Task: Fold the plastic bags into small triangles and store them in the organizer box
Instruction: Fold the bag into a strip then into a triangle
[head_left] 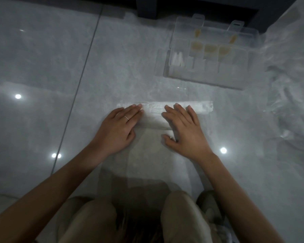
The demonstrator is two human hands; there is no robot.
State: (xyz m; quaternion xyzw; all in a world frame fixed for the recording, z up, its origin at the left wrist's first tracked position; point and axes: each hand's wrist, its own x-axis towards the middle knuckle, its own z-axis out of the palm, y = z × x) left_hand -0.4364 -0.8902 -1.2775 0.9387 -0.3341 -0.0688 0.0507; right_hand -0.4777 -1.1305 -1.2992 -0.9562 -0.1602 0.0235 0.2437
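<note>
A clear plastic bag (153, 120) lies flat on the glossy grey floor in front of me, its far end folded over into a whitish strip. My left hand (119, 127) presses flat on the strip's left part, fingers straight. My right hand (182, 130) presses flat on its right part, fingers spread. The clear organizer box (205, 74) stands open at the far right, with folded yellowish triangles in its middle compartments and white ones at its left end.
A heap of loose clear plastic bags (291, 95) covers the floor along the right side. A dark piece of furniture (197, 9) stands behind the box. My knees (133, 221) are at the bottom of the view. A tile joint (77, 88) runs diagonally at left.
</note>
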